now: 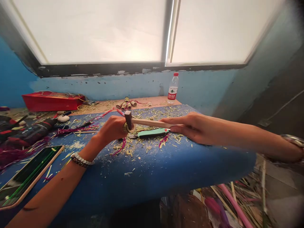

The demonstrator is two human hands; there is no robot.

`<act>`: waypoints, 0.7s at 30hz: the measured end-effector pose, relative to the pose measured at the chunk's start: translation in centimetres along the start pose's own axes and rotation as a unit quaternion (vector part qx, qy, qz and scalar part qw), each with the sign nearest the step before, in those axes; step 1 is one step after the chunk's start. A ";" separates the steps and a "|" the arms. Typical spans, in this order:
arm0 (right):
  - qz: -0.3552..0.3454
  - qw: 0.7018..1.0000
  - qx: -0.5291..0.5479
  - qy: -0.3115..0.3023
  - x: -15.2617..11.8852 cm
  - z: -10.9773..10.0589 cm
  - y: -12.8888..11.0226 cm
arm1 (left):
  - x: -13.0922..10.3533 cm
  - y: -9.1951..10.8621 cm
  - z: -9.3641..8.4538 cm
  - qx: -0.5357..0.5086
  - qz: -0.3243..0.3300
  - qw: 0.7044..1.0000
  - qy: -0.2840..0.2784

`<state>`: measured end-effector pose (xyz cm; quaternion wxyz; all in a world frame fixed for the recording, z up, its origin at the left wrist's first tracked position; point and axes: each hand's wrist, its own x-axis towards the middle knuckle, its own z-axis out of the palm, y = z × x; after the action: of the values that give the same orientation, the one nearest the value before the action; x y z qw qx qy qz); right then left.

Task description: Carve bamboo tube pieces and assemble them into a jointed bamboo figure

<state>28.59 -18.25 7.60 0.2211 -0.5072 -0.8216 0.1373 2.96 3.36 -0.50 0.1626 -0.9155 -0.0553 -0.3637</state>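
My right hand [191, 126] is closed round the wooden handle of a small hammer [150, 123]. The hammer's dark metal head is at the far end of the handle, right by my left hand [112, 128]. My left fingers are wrapped round a short bamboo tube [131, 129], its round cut end facing right; the head overlaps it, and I cannot tell whether they touch. Below the handle lies a mint-green and black utility knife [152, 133] with its blade out to the left. Purple string [122, 147] trails beneath the tube, among scattered bamboo shavings.
A phone [30, 174] lies on the blue table cover [154, 171] at left, near a power drill [35, 133]. Behind are a red box [53, 102], several bamboo tubes [127, 103] and a water bottle [173, 88]. Sticks [237, 196] litter the floor at lower right.
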 end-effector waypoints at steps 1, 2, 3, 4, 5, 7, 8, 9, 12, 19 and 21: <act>0.001 1.000 -0.004 -0.015 0.1 -0.1 0.1 | 0.0 -0.1 0.0 0.003 0.003 1.000 0.003; 0.005 1.000 -0.006 -0.028 0.2 -0.3 0.3 | 0.0 -0.1 0.0 0.005 0.004 1.000 0.006; 0.011 0.999 -0.005 -0.035 0.3 -0.4 0.5 | 0.0 -0.1 0.0 0.007 0.003 1.000 0.010; 0.017 0.999 -0.001 -0.038 0.4 -0.7 0.7 | 0.0 -0.1 0.1 0.009 0.001 1.000 0.015; 0.021 0.999 0.005 -0.044 0.5 -0.9 1.0 | -0.1 0.0 0.2 0.008 -0.002 1.000 0.016; 0.023 0.998 0.023 -0.058 0.7 -1.2 1.4 | -0.2 0.2 0.6 -0.005 -0.024 1.000 0.017; 0.023 0.997 0.036 -0.068 0.6 -1.2 1.6 | -0.3 0.3 0.9 -0.018 -0.042 0.999 0.015; 0.025 0.996 0.050 -0.076 0.6 -1.0 1.7 | -0.4 0.4 1.1 -0.036 -0.065 0.997 0.012; 0.061 0.986 0.138 -0.070 0.0 0.7 1.7 | -0.4 0.8 1.4 -0.091 -0.137 0.986 0.010; 0.114 0.971 0.204 0.057 -1.2 5.8 0.7 | 0.4 1.2 0.3 -0.096 -0.185 0.978 0.032; 0.120 0.973 0.186 0.067 -1.2 5.8 0.6 | 0.5 1.2 0.1 -0.063 -0.187 0.980 0.016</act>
<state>26.60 -19.03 2.03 0.3481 -0.5606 -0.6977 0.2789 3.62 2.29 -0.55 0.0344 -0.8915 -0.1997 -0.4052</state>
